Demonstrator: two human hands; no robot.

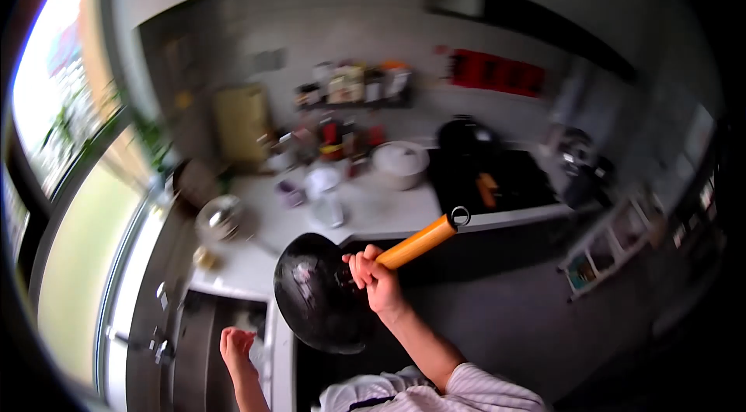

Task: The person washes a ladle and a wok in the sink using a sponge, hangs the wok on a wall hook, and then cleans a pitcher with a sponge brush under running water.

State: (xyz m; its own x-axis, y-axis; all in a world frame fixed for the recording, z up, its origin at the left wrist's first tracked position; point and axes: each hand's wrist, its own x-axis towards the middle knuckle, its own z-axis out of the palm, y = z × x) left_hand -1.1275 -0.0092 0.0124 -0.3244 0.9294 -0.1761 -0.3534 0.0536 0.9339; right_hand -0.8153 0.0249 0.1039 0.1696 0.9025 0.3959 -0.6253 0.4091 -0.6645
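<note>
A black wok (pixel 318 295) with an orange-brown handle (pixel 420 245) is held up in front of the body, left of centre. My right hand (pixel 375 280) is wrapped round the handle near the pan, and the handle's metal ring end points up and to the right. The pan's dark surface shows glossy patches. My left hand (pixel 238 343) is raised beside the sink (pixel 214 334), apart from the wok, with its fingers curled together. Whether anything is between those fingers is too small to tell.
Behind the wok, a white lidded pot (pixel 400 163) stands on the counter beside the black stove (pixel 513 179), which bears another dark pan (pixel 466 137). A glass bowl (pixel 220 218) stands near the window. A rolling cart (pixel 610 245) is at the right.
</note>
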